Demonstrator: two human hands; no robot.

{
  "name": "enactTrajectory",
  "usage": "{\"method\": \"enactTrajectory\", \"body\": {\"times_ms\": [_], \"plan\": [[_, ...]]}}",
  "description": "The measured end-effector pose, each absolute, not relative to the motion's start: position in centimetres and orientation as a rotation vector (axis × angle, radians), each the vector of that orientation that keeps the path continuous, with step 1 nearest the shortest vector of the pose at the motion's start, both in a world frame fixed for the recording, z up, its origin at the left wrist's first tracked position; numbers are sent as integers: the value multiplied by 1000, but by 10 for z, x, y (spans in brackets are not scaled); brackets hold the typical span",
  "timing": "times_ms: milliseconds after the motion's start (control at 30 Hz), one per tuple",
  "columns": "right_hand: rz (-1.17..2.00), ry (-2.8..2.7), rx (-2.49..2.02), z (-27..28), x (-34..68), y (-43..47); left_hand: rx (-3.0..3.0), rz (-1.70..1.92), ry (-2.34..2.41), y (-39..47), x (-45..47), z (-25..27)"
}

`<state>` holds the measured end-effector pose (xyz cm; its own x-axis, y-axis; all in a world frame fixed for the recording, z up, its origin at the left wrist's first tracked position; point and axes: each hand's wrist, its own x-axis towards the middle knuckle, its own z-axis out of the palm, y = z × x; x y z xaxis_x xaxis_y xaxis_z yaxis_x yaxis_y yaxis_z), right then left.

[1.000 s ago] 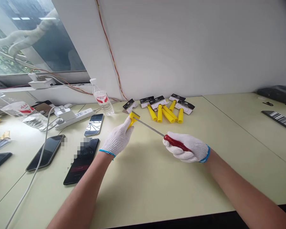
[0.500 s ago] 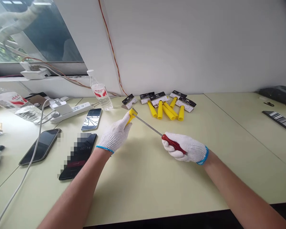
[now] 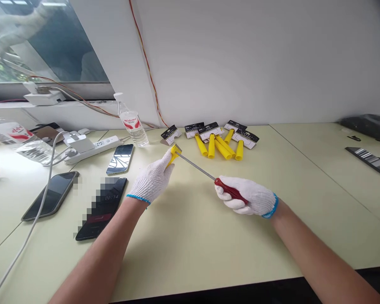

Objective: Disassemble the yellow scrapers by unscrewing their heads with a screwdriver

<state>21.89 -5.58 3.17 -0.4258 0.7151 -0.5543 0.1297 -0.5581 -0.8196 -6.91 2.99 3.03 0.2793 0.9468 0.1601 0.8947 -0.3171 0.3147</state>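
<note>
My left hand [image 3: 153,179], in a white knit glove with a blue cuff, is closed round a small yellow piece [image 3: 174,153] with a grey metal edge at its top. Most of that piece is hidden in the glove, and its exact kind is unclear. In my right hand [image 3: 245,194], gloved the same way, is a screwdriver [image 3: 199,168] with a red handle. Its steel shaft slants up to the left, and the tip meets the yellow piece. Both hands are above the pale green table [image 3: 209,253].
Several yellow tubes [image 3: 223,147] with black-and-white cards [image 3: 210,130] lie along the wall. Further left are a water bottle [image 3: 133,125], a power strip [image 3: 104,144], phones [image 3: 50,195] and a white cable [image 3: 34,232]. A wide flat blade [image 3: 369,159] lies far right.
The view has shifted slightly. A gloved hand at the far left edge has gone out of sight. My hands, the screwdriver and the yellow piece keep nearly the same pose.
</note>
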Motion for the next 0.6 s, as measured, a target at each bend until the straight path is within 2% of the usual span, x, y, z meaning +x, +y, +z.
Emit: {"method": "enactTrajectory", "body": {"times_ms": [67, 200, 233, 300, 400, 467, 533, 600], "plan": [[1758, -1397, -1485, 28, 216, -57, 2335, 480, 1727, 30, -69, 30], [783, -1649, -1687, 18, 202, -58, 2270, 487, 1706, 30, -70, 31], [731, -1621, -1703, 18, 202, -58, 2266, 503, 1696, 30, -70, 32], [936, -1560, -1709, 22, 206, -56, 2278, 530, 1693, 30, -70, 32], [1714, -1367, -1536, 30, 220, -52, 2314, 519, 1709, 28, -67, 32], [2031, -1239, -1388, 32, 225, -51, 2315, 508, 1703, 27, -66, 32], [1949, -1298, -1406, 30, 224, -52, 2310, 513, 1697, 27, -66, 33], [1508, -1478, -1559, 26, 216, -55, 2314, 513, 1701, 27, -68, 33]]}}
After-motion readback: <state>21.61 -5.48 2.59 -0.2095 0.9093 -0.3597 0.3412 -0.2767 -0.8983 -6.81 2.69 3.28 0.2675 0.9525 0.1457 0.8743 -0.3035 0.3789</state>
